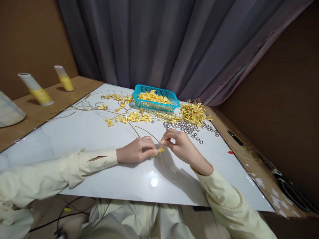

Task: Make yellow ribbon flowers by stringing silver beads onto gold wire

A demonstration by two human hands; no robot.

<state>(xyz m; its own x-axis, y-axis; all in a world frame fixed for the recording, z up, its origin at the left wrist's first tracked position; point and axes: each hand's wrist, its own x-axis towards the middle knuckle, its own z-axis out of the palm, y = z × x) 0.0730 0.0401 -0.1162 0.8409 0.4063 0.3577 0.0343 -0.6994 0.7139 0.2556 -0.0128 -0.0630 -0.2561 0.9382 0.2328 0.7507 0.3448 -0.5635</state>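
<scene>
Low over the white board, my left hand point(139, 150) pinches one side of a small yellow ribbon bow point(161, 149). My right hand point(178, 144) comes from the other side, thumb and forefinger pinched together just above the bow, on what looks like a thin thread. Gold cord point(147, 132) runs up and away from between the hands, and a loose thread end hangs below the bow. The fingertips hide part of the bow and the exact hold on the thread.
A blue basket point(157, 108) full of yellow bows stands at the back. Beside it lie a bundle of corded bows point(194, 113) and many silver rings point(183, 127). More loose bows point(134, 117) are left of centre. Yellow thread spools point(41, 95) stand far left; black-handled scissors point(290, 189) lie at right.
</scene>
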